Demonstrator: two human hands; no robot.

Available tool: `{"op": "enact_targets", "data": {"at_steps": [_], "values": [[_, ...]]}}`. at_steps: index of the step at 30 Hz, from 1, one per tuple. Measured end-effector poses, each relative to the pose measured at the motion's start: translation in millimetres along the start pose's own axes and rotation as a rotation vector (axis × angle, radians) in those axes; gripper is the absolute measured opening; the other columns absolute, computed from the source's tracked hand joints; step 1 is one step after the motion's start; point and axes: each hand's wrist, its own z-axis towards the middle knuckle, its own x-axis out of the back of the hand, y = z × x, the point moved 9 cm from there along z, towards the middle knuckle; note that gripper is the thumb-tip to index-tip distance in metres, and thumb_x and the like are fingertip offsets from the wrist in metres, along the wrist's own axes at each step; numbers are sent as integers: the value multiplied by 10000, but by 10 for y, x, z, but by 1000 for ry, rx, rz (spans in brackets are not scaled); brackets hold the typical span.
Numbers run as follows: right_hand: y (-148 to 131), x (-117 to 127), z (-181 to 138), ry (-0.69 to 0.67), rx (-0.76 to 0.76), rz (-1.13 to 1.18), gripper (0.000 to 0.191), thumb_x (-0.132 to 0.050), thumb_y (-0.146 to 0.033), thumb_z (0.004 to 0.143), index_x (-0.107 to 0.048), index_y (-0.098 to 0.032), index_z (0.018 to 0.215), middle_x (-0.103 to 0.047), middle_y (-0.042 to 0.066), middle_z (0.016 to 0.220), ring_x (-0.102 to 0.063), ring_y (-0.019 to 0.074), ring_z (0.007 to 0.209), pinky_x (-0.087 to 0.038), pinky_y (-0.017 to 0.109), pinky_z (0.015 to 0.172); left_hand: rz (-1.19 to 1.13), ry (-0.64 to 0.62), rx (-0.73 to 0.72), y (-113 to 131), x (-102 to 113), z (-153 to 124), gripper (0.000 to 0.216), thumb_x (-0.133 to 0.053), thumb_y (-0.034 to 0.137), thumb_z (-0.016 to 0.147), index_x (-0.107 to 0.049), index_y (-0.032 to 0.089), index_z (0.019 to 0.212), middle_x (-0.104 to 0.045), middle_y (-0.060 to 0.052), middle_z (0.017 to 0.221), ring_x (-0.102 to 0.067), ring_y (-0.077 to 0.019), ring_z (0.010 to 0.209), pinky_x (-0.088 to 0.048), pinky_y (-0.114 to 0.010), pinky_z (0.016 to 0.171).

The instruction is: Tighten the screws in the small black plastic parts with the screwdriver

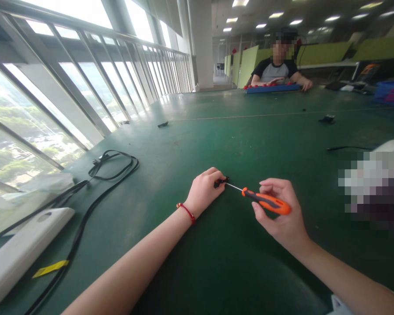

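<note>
My left hand (207, 189), with a red cord bracelet (186, 213) at its wrist, pinches a small black part (220, 182) against the tabletop. The fingers cover much of that part, so its exact kind is hidden. An orange and dark grey screwdriver (265, 202) lies nearly level, its thin metal shaft reaching left to the black part. Around the screwdriver's handle is my right hand (285, 221), the butt end against the palm and the thumb and fingers loosely curled. Whether the tip sits in a screw is too small to make out.
The green table (190, 144) runs along a metal railing (95, 65). At left are a black cable (85, 218) and a white power strip (26, 258). Small black pieces (327, 119) lie farther off. Across the table sits a person (276, 65) behind a blue tray (272, 89).
</note>
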Motion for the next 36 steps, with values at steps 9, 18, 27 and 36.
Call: {"op": "enact_targets", "data": {"at_steps": [9,18,27,36], "values": [[14,-32,-16,-40,-20,12,320,-662,-220,770,-511,-239,1053,-561,-22,748,-587,138,650,-513,265,617,1,3,-1,2,6,9,105,-586,142,785,-669,188,831,-677,-24,929,-637,-143,756,-497,-244,663],[40,-82,-14,-91,-38,-10,270,-659,-228,786,-524,-240,1020,-530,-51,656,-550,125,584,-488,256,596,-5,5,-1,-1,3,9,105,-584,144,784,-669,191,825,-677,-22,931,-637,-144,765,-503,-248,687],[44,-103,-24,-121,-40,-35,202,-647,-242,801,-550,-241,978,-586,-25,711,-587,140,644,-496,272,626,7,13,2,0,10,7,106,-580,151,784,-668,195,822,-676,-21,913,-637,-144,757,-497,-248,671],[2,-83,-16,-119,-15,-38,49,-587,-190,826,-600,-228,854,-663,-13,741,-606,128,610,-485,255,580,-3,16,10,3,16,8,104,-575,149,788,-662,194,826,-673,-18,901,-631,-142,756,-494,-248,676]]}}
